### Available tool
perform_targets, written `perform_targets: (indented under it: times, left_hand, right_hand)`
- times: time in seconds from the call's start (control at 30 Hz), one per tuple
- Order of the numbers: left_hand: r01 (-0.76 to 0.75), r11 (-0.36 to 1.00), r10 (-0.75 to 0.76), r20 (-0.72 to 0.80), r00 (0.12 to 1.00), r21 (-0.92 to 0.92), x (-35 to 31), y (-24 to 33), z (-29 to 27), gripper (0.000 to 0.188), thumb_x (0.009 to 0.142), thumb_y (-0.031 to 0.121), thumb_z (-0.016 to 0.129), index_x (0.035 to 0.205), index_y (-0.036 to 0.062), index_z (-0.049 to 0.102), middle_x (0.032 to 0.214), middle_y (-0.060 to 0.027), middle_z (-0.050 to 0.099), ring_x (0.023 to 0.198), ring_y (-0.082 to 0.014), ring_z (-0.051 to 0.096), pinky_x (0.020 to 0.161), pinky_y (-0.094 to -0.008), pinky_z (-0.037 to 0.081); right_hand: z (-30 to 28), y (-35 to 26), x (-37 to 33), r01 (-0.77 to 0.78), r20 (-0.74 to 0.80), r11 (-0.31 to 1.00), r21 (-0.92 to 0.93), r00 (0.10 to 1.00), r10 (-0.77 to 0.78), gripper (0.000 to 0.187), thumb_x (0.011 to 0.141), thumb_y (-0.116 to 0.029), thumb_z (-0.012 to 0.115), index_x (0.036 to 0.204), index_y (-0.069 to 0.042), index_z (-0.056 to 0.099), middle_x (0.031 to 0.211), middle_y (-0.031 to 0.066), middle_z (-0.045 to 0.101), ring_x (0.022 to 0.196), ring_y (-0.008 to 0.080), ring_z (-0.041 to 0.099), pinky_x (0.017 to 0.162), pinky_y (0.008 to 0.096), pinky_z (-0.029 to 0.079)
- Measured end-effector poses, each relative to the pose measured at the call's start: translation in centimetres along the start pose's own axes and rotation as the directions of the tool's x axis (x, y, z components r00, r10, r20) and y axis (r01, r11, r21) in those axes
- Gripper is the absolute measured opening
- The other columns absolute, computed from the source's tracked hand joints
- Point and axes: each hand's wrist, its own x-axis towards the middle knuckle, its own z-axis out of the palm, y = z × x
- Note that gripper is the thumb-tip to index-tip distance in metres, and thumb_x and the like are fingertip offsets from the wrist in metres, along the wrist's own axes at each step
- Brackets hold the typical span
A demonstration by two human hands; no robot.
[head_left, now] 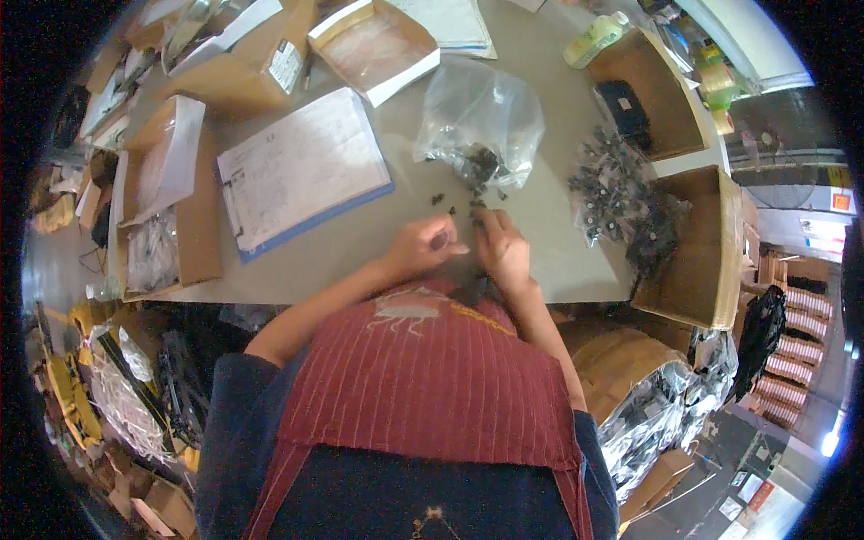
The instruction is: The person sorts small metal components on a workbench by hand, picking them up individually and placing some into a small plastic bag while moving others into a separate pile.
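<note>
My left hand [425,245] is curled above the table's near edge, thumb and fingers drawn together; whatever they hold is too small to make out. Close beside it, my right hand [502,250] reaches forward with its fingertips pinched at a few small black parts [477,206]. More loose black pieces [437,199] lie just beyond my left hand. A clear plastic bag [481,108] lies past both hands, its mouth toward me, with dark small parts inside near the opening.
A blue clipboard [315,216] with papers lies at the left, near an open carton [200,238] of plastic bags. Bagged black parts [612,193] spread at the right beside a cardboard box [693,252]. A shallow box [373,45] and a bottle [596,40] stand farther back.
</note>
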Motion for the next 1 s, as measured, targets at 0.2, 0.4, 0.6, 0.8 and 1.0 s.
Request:
perform_targets:
  times: [0.2, 0.4, 0.6, 0.8, 1.0]
  left_hand:
    - [0.02, 1.0, -0.019, 0.023, 1.0, -0.021, 0.0, -0.2, -0.3, 0.032, 0.086, 0.035, 0.077, 0.087, 0.008, 0.06, 0.074, -0.0064, 0.059, 0.065, -0.019, 0.057, 0.06, -0.0335, 0.047]
    - [0.145, 0.988, -0.144, 0.021, 0.989, -0.06, -0.4, -0.6, 0.0, 0.032, 0.085, 0.031, 0.077, 0.09, 0.0049, 0.059, 0.08, -0.0105, 0.062, 0.071, -0.0222, 0.059, 0.066, -0.0374, 0.049]
    - [-0.082, 0.963, 0.056, -0.104, 0.993, -0.256, 0.0, -1.3, 1.0, 0.031, 0.085, 0.029, 0.077, 0.089, 0.0035, 0.058, 0.08, -0.0095, 0.063, 0.071, -0.0177, 0.058, 0.067, -0.0346, 0.05]
    - [0.064, 0.996, -0.06, 0.062, 0.996, -0.063, 0.0, -0.7, 0.0, 0.035, 0.084, 0.033, 0.079, 0.084, 0.0049, 0.059, 0.075, -0.0049, 0.059, 0.069, -0.0122, 0.055, 0.064, -0.0299, 0.047]
    - [0.06, 0.997, -0.057, 0.047, 0.997, -0.058, 0.1, -0.4, -0.3, 0.038, 0.083, 0.037, 0.08, 0.084, 0.0056, 0.059, 0.072, -0.004, 0.057, 0.064, -0.0125, 0.053, 0.06, -0.0299, 0.046]
  right_hand:
    - [-0.6, -0.7, 0.3, 0.013, 0.089, 0.997, -0.08, 0.996, -0.006, 0.023, 0.081, -0.005, 0.062, 0.104, -0.009, 0.061, 0.1, 0.0107, 0.061, 0.081, 0.0336, 0.065, 0.064, 0.0441, 0.054]
    - [-4.4, -4.9, 1.1, 0.068, 0.042, 0.895, 0.442, 0.994, -0.096, 0.028, 0.08, 0.001, 0.069, 0.107, -0.005, 0.066, 0.105, 0.0134, 0.064, 0.09, 0.0326, 0.067, 0.071, 0.0396, 0.056]
    - [-4.0, -5.1, 1.6, 0.223, 0.023, 0.848, 0.481, 0.964, -0.266, 0.029, 0.082, 0.005, 0.067, 0.11, -0.004, 0.068, 0.108, 0.0152, 0.065, 0.093, 0.0333, 0.067, 0.077, 0.0375, 0.056]
    - [-3.8, 0.8, 2.7, -0.137, -0.057, 0.976, 0.172, 0.987, 0.149, 0.025, 0.082, 0.002, 0.062, 0.105, -0.004, 0.068, 0.108, 0.0159, 0.066, 0.098, 0.0374, 0.065, 0.082, 0.0426, 0.054]
    - [-2.2, 3.0, 1.1, -0.065, 0.034, 0.997, 0.051, 0.997, 0.063, 0.015, 0.082, -0.002, 0.065, 0.096, -0.006, 0.067, 0.09, 0.0129, 0.063, 0.084, 0.0342, 0.062, 0.073, 0.042, 0.051]
